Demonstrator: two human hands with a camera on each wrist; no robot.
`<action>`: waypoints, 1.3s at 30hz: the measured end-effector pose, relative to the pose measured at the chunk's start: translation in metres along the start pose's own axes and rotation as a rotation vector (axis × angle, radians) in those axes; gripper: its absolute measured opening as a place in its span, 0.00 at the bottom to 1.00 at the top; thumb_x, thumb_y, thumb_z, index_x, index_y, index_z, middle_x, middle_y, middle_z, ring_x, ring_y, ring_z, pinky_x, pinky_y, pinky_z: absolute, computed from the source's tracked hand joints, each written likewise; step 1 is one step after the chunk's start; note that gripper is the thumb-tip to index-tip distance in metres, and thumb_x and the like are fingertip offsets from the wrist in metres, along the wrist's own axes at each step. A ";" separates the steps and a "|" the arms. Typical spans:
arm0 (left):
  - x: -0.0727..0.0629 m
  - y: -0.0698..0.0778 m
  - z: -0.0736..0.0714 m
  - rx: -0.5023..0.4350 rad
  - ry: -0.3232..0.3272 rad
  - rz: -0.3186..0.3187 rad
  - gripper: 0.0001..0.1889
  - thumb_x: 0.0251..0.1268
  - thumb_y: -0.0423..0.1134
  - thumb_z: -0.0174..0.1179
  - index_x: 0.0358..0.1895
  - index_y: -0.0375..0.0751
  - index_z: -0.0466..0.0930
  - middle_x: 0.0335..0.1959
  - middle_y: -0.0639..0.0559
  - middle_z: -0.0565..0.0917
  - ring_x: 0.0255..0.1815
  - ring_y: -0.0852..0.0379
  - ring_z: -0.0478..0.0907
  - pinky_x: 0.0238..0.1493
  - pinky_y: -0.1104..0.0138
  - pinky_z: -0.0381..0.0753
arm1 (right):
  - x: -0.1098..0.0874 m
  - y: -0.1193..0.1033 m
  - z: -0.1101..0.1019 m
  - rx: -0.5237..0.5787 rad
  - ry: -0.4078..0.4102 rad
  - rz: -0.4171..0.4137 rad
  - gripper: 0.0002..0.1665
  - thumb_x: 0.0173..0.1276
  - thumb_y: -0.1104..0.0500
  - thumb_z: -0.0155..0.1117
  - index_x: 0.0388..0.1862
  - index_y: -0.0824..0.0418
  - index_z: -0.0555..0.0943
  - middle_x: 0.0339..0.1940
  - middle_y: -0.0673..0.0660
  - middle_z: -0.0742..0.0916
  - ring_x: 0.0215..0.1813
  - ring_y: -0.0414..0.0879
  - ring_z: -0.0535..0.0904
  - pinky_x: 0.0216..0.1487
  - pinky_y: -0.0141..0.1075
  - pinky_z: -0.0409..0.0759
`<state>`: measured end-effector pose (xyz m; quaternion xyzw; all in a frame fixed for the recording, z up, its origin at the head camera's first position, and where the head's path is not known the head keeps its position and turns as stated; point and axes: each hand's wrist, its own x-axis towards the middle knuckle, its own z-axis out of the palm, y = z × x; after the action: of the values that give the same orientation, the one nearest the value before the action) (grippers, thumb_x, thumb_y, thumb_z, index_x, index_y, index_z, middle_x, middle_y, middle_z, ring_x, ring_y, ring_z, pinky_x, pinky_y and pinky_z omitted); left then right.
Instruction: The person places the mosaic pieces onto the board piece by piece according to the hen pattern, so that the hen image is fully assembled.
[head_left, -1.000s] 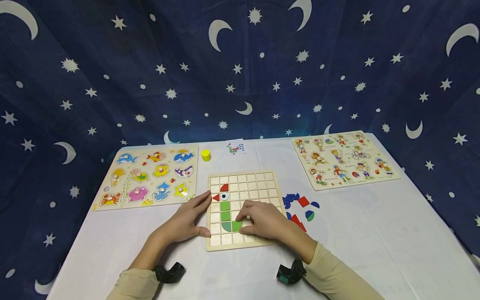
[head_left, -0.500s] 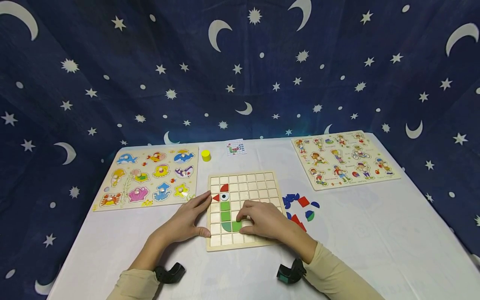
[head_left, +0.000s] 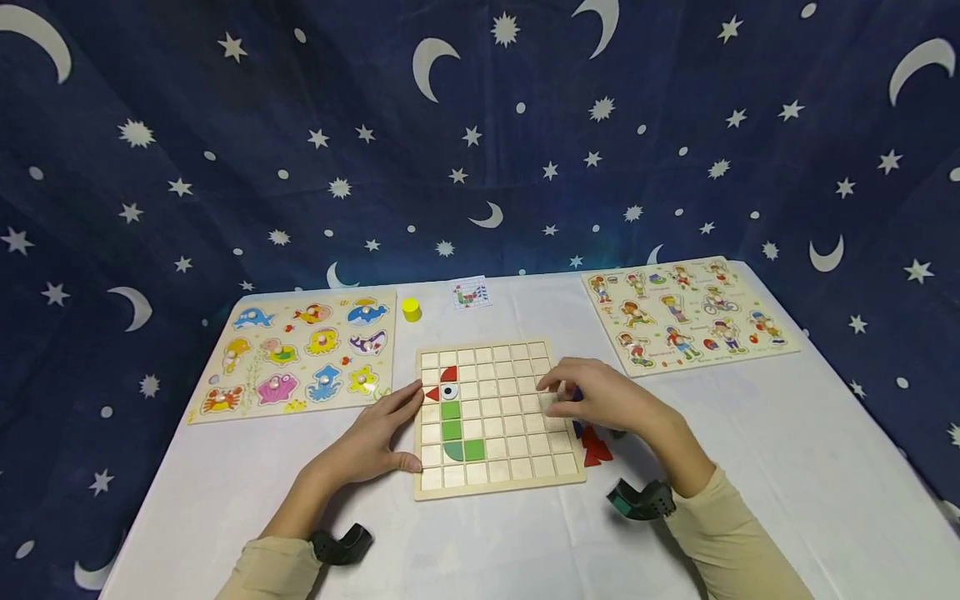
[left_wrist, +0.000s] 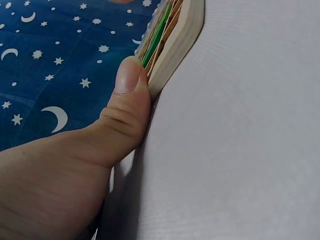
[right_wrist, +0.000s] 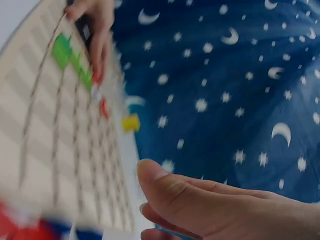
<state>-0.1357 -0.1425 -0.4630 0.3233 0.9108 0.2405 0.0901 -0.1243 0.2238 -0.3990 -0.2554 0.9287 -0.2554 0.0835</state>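
My left hand (head_left: 375,442) rests along the left edge of a square wooden grid board (head_left: 517,425), fingers extended, its thumb (left_wrist: 128,80) against the board's side. Toward the board's left sit a red quarter-circle (head_left: 449,374), a red triangle (head_left: 432,394), a white eye tile (head_left: 448,392), green squares (head_left: 451,410) and a darker green quarter-circle (head_left: 453,451). Over the right edge hovers my right hand (head_left: 607,396), fingers bent loosely with a gap to the thumb, nothing between them. Red pieces (head_left: 596,450) and blue pieces (right_wrist: 87,234) lie beside the board, partly hidden by that hand.
A sea-animal peg puzzle (head_left: 300,354) lies at the left, a sports-figure puzzle (head_left: 690,317) at the back right. Behind the board are a yellow cylinder (head_left: 411,310) and a small pattern card (head_left: 470,293). A starry cloth (head_left: 480,150) hangs behind the table.
My right hand has left the lower green square and moved right and away from me, to the board's right edge. The green square stays in its cell. The left hand stays put.
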 end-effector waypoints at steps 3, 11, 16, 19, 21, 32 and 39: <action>0.000 0.001 0.001 0.000 -0.009 -0.003 0.57 0.39 0.68 0.65 0.74 0.40 0.54 0.77 0.50 0.51 0.76 0.43 0.50 0.69 0.43 0.57 | -0.020 0.020 -0.006 0.026 -0.012 0.055 0.17 0.59 0.54 0.71 0.47 0.55 0.83 0.36 0.48 0.83 0.34 0.37 0.73 0.35 0.30 0.75; -0.001 0.001 0.000 -0.007 -0.009 -0.015 0.57 0.39 0.67 0.65 0.74 0.41 0.54 0.78 0.50 0.51 0.76 0.43 0.50 0.69 0.43 0.57 | -0.066 0.058 -0.003 -0.005 -0.044 0.144 0.16 0.53 0.56 0.75 0.42 0.51 0.84 0.32 0.43 0.81 0.34 0.37 0.71 0.35 0.28 0.73; 0.000 0.000 0.000 -0.014 -0.008 -0.014 0.57 0.39 0.67 0.65 0.74 0.41 0.54 0.78 0.50 0.51 0.76 0.43 0.50 0.69 0.43 0.57 | -0.075 0.065 0.001 -0.021 -0.020 0.165 0.16 0.53 0.57 0.74 0.42 0.51 0.83 0.32 0.43 0.79 0.33 0.37 0.70 0.33 0.27 0.71; 0.000 0.000 0.000 -0.014 -0.006 -0.012 0.57 0.39 0.67 0.66 0.74 0.41 0.54 0.78 0.50 0.51 0.76 0.43 0.50 0.69 0.43 0.57 | -0.074 0.066 0.003 -0.041 -0.004 0.157 0.16 0.53 0.57 0.75 0.42 0.52 0.83 0.31 0.43 0.79 0.33 0.37 0.71 0.35 0.28 0.72; 0.000 0.000 0.000 -0.015 -0.007 -0.011 0.57 0.40 0.67 0.66 0.74 0.41 0.54 0.78 0.50 0.51 0.76 0.42 0.50 0.69 0.43 0.57 | -0.072 0.066 0.005 -0.066 0.006 0.157 0.16 0.52 0.57 0.75 0.41 0.53 0.82 0.30 0.43 0.78 0.34 0.36 0.71 0.35 0.29 0.73; 0.001 0.000 0.001 -0.008 -0.002 -0.005 0.57 0.39 0.68 0.65 0.74 0.41 0.54 0.77 0.50 0.51 0.76 0.43 0.50 0.69 0.42 0.56 | -0.061 0.062 0.021 -0.145 0.116 0.170 0.10 0.54 0.57 0.74 0.36 0.50 0.85 0.34 0.44 0.79 0.36 0.37 0.73 0.40 0.36 0.77; 0.001 0.000 0.000 -0.006 -0.003 -0.005 0.57 0.39 0.68 0.65 0.74 0.41 0.54 0.77 0.50 0.51 0.76 0.43 0.50 0.69 0.43 0.57 | -0.064 0.061 0.019 -0.130 0.106 0.166 0.14 0.55 0.60 0.72 0.42 0.54 0.84 0.38 0.47 0.82 0.37 0.38 0.75 0.42 0.36 0.79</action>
<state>-0.1364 -0.1421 -0.4634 0.3212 0.9106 0.2427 0.0932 -0.0905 0.2931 -0.4452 -0.1686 0.9644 -0.1999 0.0382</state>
